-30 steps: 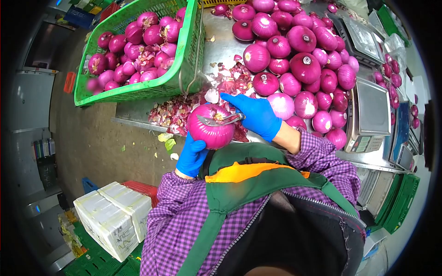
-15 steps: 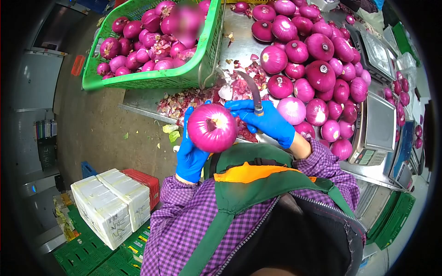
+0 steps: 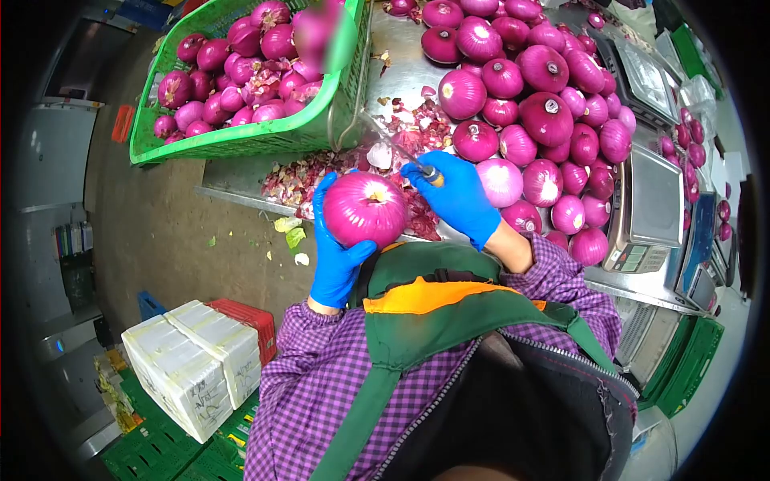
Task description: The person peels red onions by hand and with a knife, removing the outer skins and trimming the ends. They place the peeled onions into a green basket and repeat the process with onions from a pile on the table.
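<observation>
A large peeled purple onion rests in my left hand, gloved in blue, with the fingers wrapped round its left side and underside. My right hand, also in a blue glove, is closed on a knife with a curved blade; its thin blade points up and left over the peel scraps. The onion and my right hand are a little apart. Loose onion skins lie on the metal table beyond both hands. A big pile of peeled onions stands to the right.
A green basket holding onions is at the upper left. Scales stand right of the pile. White foam boxes and a red crate are at the lower left, with green crates below. More green crates are at the right.
My right hand has turned and the knife blade now points to the upper left. My left thumb now shows across the onion's lower front. The whole view has shifted slightly.
</observation>
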Action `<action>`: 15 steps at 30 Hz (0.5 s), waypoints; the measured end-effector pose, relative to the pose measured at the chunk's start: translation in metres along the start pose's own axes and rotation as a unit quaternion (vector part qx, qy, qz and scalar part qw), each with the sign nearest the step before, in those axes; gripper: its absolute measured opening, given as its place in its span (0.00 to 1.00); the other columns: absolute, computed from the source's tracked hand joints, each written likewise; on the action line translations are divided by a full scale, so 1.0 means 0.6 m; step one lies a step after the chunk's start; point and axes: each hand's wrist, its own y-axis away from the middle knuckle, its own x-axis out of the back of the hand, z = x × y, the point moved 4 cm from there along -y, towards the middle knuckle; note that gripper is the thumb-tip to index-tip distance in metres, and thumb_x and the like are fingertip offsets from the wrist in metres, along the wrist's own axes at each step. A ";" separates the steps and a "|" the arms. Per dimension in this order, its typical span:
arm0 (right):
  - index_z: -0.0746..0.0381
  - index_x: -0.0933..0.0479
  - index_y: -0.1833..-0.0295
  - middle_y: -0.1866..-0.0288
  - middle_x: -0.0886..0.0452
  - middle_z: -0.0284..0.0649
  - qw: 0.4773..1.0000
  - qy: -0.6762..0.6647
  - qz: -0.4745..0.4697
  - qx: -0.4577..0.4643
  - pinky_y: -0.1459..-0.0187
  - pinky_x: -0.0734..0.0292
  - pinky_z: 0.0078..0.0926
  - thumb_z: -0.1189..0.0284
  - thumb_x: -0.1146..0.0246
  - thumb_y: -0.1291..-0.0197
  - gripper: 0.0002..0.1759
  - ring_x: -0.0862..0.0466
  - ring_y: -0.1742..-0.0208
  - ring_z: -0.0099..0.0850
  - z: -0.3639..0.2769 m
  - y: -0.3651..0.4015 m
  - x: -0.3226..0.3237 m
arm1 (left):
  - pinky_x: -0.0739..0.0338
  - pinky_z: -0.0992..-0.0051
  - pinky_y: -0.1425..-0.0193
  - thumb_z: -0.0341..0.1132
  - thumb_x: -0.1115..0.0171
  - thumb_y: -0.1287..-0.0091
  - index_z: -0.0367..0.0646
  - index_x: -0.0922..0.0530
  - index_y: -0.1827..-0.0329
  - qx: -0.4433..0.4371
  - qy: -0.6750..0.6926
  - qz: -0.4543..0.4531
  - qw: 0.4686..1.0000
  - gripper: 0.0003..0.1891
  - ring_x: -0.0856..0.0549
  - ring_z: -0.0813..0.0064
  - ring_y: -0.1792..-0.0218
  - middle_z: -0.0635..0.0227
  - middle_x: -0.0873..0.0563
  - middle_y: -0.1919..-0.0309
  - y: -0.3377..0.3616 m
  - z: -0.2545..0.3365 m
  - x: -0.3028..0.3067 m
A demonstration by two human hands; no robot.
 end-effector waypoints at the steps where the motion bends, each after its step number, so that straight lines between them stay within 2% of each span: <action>1: 0.57 0.22 0.53 0.60 0.18 0.44 0.998 0.052 0.013 0.030 0.62 0.22 0.38 0.66 0.33 0.45 0.15 0.17 0.60 0.45 -0.006 0.008 0.008 | 0.29 0.63 0.33 0.37 0.19 0.60 0.46 0.48 0.27 -0.004 0.000 0.006 1.000 0.57 0.29 0.64 0.37 0.61 0.34 0.36 -0.002 0.005 -0.001; 2: 0.56 0.22 0.50 0.60 0.18 0.44 0.992 0.104 0.027 0.060 0.62 0.22 0.39 0.67 0.33 0.46 0.17 0.17 0.60 0.45 -0.014 0.016 0.012 | 0.29 0.63 0.33 0.37 0.19 0.60 0.46 0.48 0.27 -0.005 0.000 0.007 1.000 0.57 0.29 0.64 0.37 0.61 0.34 0.36 -0.005 0.008 -0.001; 3: 0.53 0.26 0.41 0.56 0.18 0.43 0.992 0.094 0.002 0.084 0.61 0.21 0.40 0.68 0.34 0.46 0.24 0.17 0.59 0.45 -0.023 0.025 0.009 | 0.29 0.63 0.33 0.37 0.19 0.60 0.46 0.48 0.27 -0.004 -0.006 0.015 1.000 0.57 0.29 0.64 0.36 0.61 0.34 0.36 -0.007 0.009 -0.001; 4: 0.53 0.26 0.41 0.56 0.18 0.43 0.992 0.093 0.003 0.085 0.61 0.21 0.40 0.68 0.34 0.46 0.24 0.17 0.59 0.45 -0.031 0.033 0.010 | 0.29 0.64 0.33 0.36 0.19 0.60 0.46 0.48 0.27 -0.004 -0.011 0.022 1.000 0.57 0.29 0.64 0.36 0.61 0.34 0.36 -0.010 0.010 0.000; 6: 0.51 0.32 0.34 0.50 0.19 0.44 0.984 0.155 -0.061 0.067 0.59 0.21 0.40 0.69 0.34 0.46 0.32 0.17 0.56 0.44 -0.040 0.044 0.002 | 0.29 0.65 0.33 0.36 0.19 0.61 0.46 0.48 0.27 -0.016 -0.046 0.021 0.999 0.57 0.29 0.64 0.36 0.61 0.34 0.36 -0.013 0.004 0.003; 10: 0.49 0.35 0.32 0.45 0.21 0.44 0.974 0.193 -0.074 0.090 0.59 0.20 0.40 0.69 0.35 0.47 0.34 0.17 0.57 0.45 -0.039 0.041 -0.005 | 0.29 0.65 0.33 0.35 0.18 0.62 0.46 0.48 0.28 -0.024 -0.088 0.020 0.996 0.57 0.30 0.64 0.36 0.60 0.35 0.34 -0.013 0.002 -0.008; 12: 0.50 0.35 0.32 0.43 0.23 0.44 0.969 0.191 -0.032 0.154 0.61 0.19 0.41 0.70 0.35 0.47 0.35 0.16 0.59 0.45 -0.024 0.037 -0.006 | 0.29 0.65 0.33 0.35 0.18 0.61 0.45 0.48 0.28 -0.031 -0.088 0.019 0.995 0.57 0.30 0.64 0.36 0.60 0.35 0.33 -0.013 -0.004 -0.002; 15: 0.51 0.35 0.32 0.42 0.23 0.45 0.974 0.188 -0.065 0.113 0.61 0.20 0.41 0.71 0.35 0.47 0.35 0.16 0.59 0.45 -0.011 0.035 -0.005 | 0.30 0.64 0.32 0.35 0.18 0.61 0.45 0.48 0.28 -0.037 -0.078 0.022 0.996 0.56 0.30 0.64 0.36 0.59 0.35 0.33 -0.013 -0.002 -0.004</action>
